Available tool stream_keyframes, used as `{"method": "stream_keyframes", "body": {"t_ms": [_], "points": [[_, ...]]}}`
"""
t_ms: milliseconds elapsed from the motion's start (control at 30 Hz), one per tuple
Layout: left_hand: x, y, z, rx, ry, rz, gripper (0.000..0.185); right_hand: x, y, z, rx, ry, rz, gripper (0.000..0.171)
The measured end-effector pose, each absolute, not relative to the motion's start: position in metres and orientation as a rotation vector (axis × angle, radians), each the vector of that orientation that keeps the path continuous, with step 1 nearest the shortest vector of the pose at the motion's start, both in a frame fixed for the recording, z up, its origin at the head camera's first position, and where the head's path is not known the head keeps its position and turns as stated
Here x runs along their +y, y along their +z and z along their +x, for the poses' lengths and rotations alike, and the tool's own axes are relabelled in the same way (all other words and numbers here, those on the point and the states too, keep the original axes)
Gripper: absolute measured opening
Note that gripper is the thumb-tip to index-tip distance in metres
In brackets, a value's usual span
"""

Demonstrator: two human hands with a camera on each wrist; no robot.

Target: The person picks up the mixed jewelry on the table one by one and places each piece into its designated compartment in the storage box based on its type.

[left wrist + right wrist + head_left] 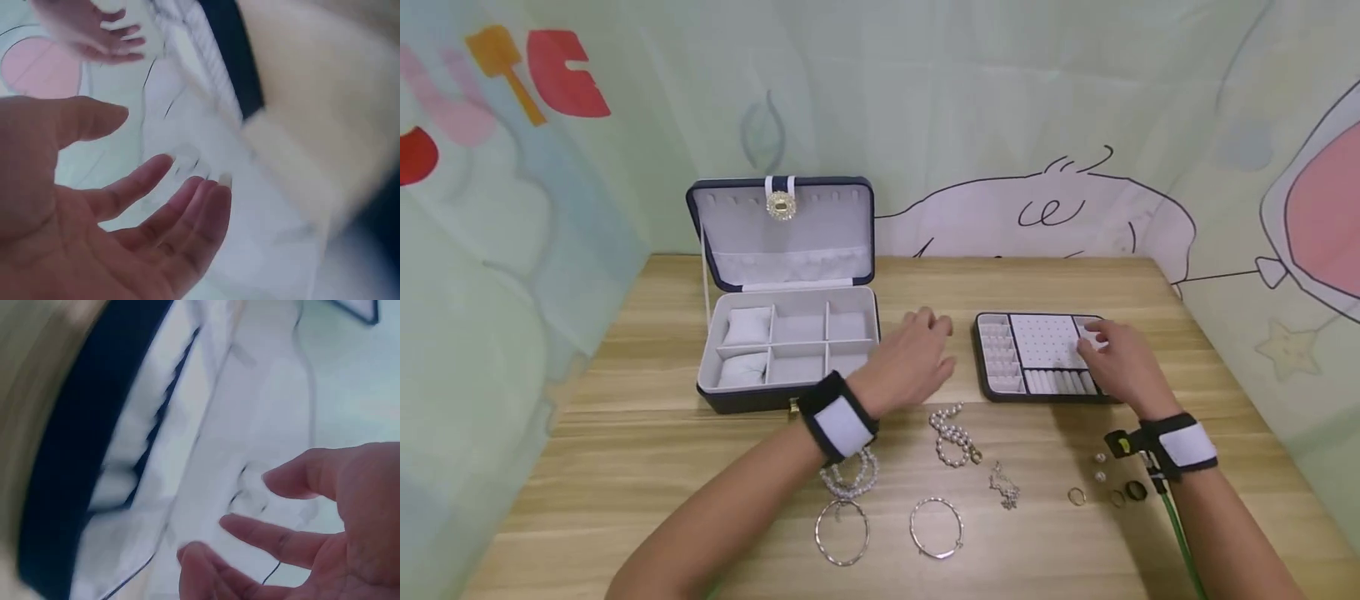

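My left hand (pixel 922 357) hovers palm down over the wooden table, between the open navy jewellery box (pixel 752 400) and the dark insert tray (pixel 992 392). The left wrist view shows its palm (pixel 125 212) bare, with the fingers loosely spread. My right hand (pixel 1116 354) lies over the right end of the tray, fingertips at its far right corner. In the blurred right wrist view its fingers (pixel 275 534) are stretched out and hold nothing.
Jewellery lies on the table in front of my arms: a pearl bracelet (pixel 953 437), a second pearl strand (pixel 850 479), two silver bangles (pixel 842 532) (pixel 936 527), a thin chain (pixel 1004 487), several rings (pixel 1077 497) and small pearl studs (pixel 1100 467). Printed curtains surround the table.
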State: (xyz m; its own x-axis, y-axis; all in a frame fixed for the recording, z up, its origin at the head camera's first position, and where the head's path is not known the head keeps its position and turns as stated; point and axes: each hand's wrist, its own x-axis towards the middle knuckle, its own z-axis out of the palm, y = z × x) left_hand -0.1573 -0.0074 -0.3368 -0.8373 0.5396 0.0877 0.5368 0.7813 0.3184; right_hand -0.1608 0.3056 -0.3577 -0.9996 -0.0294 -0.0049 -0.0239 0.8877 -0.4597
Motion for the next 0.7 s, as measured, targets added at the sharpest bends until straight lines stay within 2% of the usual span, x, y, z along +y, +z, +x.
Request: {"method": "stream_keyframes", "body": {"t_ms": [133, 300, 533, 700], "points": [[0.028, -0.359, -0.161, 2.818, 0.487, 0.902, 0.048, 0.334, -0.368, -0.162, 3.025, -0.633, 0.063, 0.053], [0.056, -0.379, -0.163, 2.747, 0.51, 0.922, 0.04, 0.347, -0.373, -0.16, 2.925, -0.608, 0.152, 0.059], [0.068, -0.393, -0.166, 2.79, 0.541, 0.921, 0.037, 0.357, -0.38, -0.16, 2.965, -0.55, 0.131, 0.046], [0.066, -0.396, -0.165, 2.835, 0.532, 0.919, 0.03, 0.357, -0.387, -0.16, 2.957, -0.566, 0.142, 0.044]]}}
